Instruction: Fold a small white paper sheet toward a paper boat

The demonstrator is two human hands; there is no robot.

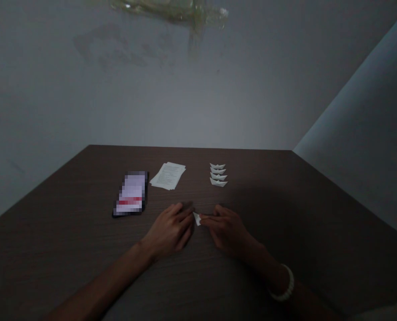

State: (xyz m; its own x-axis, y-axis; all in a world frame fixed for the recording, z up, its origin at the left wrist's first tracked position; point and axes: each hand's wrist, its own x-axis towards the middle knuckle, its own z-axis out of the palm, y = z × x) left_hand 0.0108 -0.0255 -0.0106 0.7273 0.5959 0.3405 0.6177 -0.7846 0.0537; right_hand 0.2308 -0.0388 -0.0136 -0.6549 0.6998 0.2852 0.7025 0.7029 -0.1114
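Note:
A small piece of folded white paper lies between my two hands, low over the dark tabletop. My right hand has its fingers closed on the right side of the paper, partly covering it. From the left, my left hand meets the paper's edge with curled fingers; its fingertips are a little blurred. Beyond my hands, several small white paper boats stand in a column. Left of them is a loose stack of printed paper sheets.
A phone with a lit, pixelated screen lies on the left of the brown wooden table. Behind the table's far edge rises a grey wall, stained near the top. A slanted pale surface borders the right side.

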